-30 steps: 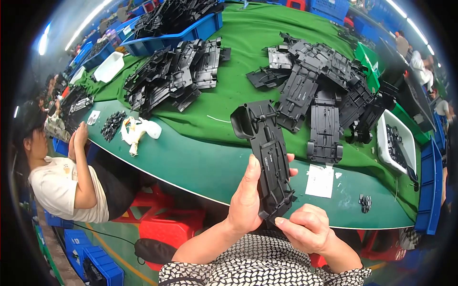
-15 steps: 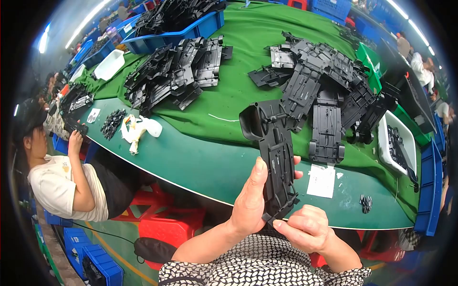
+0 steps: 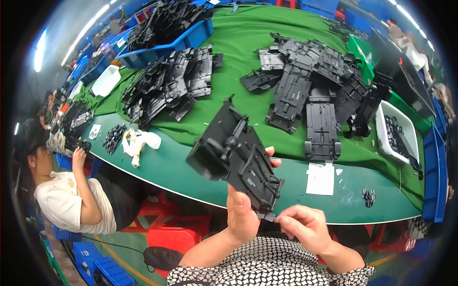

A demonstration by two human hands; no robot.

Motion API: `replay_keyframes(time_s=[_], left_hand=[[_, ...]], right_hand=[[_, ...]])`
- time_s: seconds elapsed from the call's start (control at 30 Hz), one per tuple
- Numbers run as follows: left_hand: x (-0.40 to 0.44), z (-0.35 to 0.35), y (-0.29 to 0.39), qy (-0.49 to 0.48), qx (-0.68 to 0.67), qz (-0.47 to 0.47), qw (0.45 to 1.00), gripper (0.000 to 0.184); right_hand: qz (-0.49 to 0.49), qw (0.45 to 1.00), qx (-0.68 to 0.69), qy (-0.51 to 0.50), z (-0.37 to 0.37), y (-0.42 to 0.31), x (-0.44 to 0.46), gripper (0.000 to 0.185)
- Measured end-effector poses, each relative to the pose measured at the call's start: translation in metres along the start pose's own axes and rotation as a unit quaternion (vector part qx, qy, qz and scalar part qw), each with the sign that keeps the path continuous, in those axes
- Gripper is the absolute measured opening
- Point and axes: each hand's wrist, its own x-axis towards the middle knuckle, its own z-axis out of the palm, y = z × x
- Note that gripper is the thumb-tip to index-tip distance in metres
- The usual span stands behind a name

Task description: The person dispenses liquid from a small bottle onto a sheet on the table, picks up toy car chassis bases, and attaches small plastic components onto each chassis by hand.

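My left hand is wrapped round a black plastic toy-car chassis, its thumb on the near side and fingertips showing past the far edge. The chassis is tilted, with its wide boxy end up to the left and its narrow end low, near my body. At that narrow end my right hand is closed in a pinch on a small black plastic part, which touches the chassis corner. The fingers partly hide this part. Nearest on the table is a white paper sheet, just beyond my right hand.
Piles of black chassis lie on the green cloth. A white tray of black parts stands right, near small loose parts. A blue bin is back left. A person sits left, beside red stools.
The chassis has swung left, its boxy end tipping toward the left and nearer the camera. My left hand has shifted slightly left and turned; my right hand stays at the narrow end.
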Motion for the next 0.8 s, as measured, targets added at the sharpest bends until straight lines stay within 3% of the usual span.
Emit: replay_keyframes(time_s=[0.27, 0.6, 0.8], left_hand=[[-0.004, 0.002, -0.003, 0.001, 0.07, 0.047, 0.996, 0.092], [-0.005, 0.005, -0.004, 0.002, 0.077, 0.07, 0.995, 0.091], [0.001, 0.002, -0.002, 0.057, -0.044, 0.032, 0.997, 0.09]], right_hand=[[0.091, 0.987, 0.119, -0.049, 0.006, -0.002, 0.01, 0.023], [0.089, 0.988, 0.113, -0.064, 0.004, -0.003, 0.01, 0.022], [0.054, 0.992, 0.116, -0.025, 0.003, -0.001, 0.005, 0.021]])
